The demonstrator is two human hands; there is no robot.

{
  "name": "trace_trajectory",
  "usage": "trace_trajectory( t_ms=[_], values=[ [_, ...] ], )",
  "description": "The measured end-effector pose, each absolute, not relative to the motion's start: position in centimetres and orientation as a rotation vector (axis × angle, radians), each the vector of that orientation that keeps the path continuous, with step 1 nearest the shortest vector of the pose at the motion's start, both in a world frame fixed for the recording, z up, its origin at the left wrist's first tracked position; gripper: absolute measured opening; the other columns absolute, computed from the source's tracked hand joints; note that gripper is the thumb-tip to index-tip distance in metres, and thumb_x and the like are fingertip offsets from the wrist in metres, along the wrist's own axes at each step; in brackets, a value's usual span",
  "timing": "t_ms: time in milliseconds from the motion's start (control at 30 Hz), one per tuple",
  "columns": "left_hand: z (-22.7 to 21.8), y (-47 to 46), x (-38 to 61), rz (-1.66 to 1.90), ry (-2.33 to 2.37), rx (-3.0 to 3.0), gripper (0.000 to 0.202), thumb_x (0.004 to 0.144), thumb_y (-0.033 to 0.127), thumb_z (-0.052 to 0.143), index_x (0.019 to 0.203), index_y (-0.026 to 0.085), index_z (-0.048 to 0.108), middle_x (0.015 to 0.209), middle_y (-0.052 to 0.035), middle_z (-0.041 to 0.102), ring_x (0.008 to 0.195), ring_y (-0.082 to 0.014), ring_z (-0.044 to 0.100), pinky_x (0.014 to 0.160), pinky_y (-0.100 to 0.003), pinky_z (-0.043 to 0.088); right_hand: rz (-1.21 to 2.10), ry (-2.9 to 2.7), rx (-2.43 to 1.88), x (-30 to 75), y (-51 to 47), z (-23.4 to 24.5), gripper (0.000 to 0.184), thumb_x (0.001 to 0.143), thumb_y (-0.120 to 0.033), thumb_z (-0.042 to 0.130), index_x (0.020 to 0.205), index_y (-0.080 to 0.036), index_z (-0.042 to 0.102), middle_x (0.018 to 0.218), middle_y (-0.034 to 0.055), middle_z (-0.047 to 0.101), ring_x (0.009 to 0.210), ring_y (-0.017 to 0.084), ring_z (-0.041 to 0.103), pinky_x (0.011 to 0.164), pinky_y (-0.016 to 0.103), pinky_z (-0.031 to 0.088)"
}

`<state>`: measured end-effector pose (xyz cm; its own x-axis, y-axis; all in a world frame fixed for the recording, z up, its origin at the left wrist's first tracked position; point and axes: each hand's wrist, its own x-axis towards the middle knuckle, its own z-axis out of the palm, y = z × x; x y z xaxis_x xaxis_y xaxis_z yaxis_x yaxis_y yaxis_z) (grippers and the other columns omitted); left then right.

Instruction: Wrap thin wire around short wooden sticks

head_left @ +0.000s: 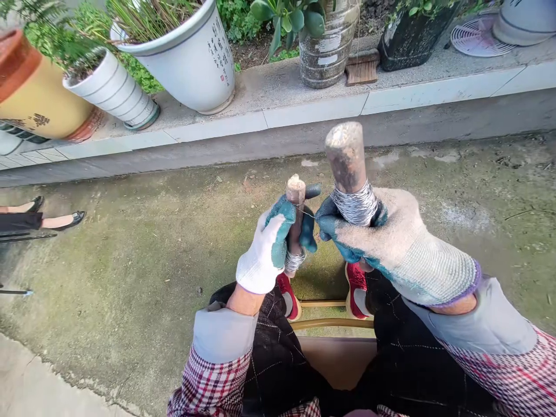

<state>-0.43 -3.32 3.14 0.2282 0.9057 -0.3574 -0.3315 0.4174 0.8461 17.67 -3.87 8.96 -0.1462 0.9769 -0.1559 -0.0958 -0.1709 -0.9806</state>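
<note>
1. The left hand [271, 243], in a white knit glove with teal rubber-coated fingers, sits just left of centre. Its fingers curl closely round a slim wooden stick [296, 223], which stands nearly upright with a silver wire coil [294, 260] wound low on it.
2. The right hand [369, 237], gloved alike, sits right of centre. Its fingers are pressed together round a thicker wooden stick [345, 156], just under a wider silver wire band [354, 202].
3. A fine wire strand [309, 213] crosses the small gap between the two hands, at mid-frame.
4. The sticks look stiff and light, and their bare wood seems the surest place to hold. The wire looks thin and springy, and the coils may slip if squeezed.
5. Red shoes [357, 289] show below the hands, over mossy concrete ground [130, 278]. A white ceramic planter [191, 63] stands on a ledge at the top. At the left edge are another person's black flats [72, 220].
</note>
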Motion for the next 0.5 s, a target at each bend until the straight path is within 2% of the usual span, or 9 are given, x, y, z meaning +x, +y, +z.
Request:
trace_trajectory(
  t_ms=[133,233,333,400,500],
  values=[
    [3.7,-2.4,-0.1,1.112,0.91,0.698,0.035,0.073,0.047,0.077,0.1,0.026,0.069,0.077,0.0003,0.065,0.059,-0.0152,0.062,0.049,-0.028,0.052,1.504,-1.135,-1.201,17.5,-3.8,8.6,0.014,0.072,-0.021,0.079,0.07,-0.02,0.065,0.05,-0.0049,0.052,0.037,0.007,0.041,0.031,0.02,0.032],
    [4.4,-2.0,-0.3,1.152,0.898,0.622,0.037,0.064,0.03,0.079,0.098,0.026,0.068,0.08,0.0018,0.064,0.06,-0.012,0.059,0.052,-0.026,0.052,1.536,-1.129,-1.224,17.5,-3.8,8.3,0.014,0.071,-0.022,0.079,0.072,-0.019,0.065,0.051,-0.0049,0.052,0.037,0.007,0.041,0.031,0.02,0.034],
    [4.8,-1.9,-1.1,1.182,0.831,0.569,0.039,0.061,0.019,0.078,0.098,0.025,0.069,0.082,0.0036,0.063,0.059,-0.0088,0.056,0.054,-0.023,0.051,1.554,-1.092,-1.281,17.6,-3.6,8.0,0.016,0.07,-0.024,0.08,0.072,-0.018,0.065,0.052,-0.0045,0.052,0.037,0.007,0.042,0.031,0.019,0.035],
    [4.8,-1.9,-1.7,1.16,0.779,0.591,0.037,0.062,0.018,0.079,0.097,0.024,0.07,0.081,0.0037,0.062,0.06,-0.0083,0.056,0.055,-0.022,0.05,1.541,-1.063,-1.309,17.8,-3.5,7.8,0.018,0.069,-0.024,0.081,0.071,-0.018,0.064,0.053,-0.0039,0.053,0.038,0.007,0.042,0.031,0.02,0.036],
    [4.6,-2.1,-2.4,1.106,0.718,0.611,0.029,0.069,0.032,0.079,0.095,0.022,0.071,0.082,0.0016,0.062,0.061,-0.0097,0.056,0.054,-0.024,0.049,1.52,-1.04,-1.321,17.9,-3.5,7.7,0.019,0.069,-0.025,0.082,0.071,-0.019,0.064,0.058,-0.0021,0.058,0.039,0.007,0.043,0.03,0.021,0.037]
  ],
)
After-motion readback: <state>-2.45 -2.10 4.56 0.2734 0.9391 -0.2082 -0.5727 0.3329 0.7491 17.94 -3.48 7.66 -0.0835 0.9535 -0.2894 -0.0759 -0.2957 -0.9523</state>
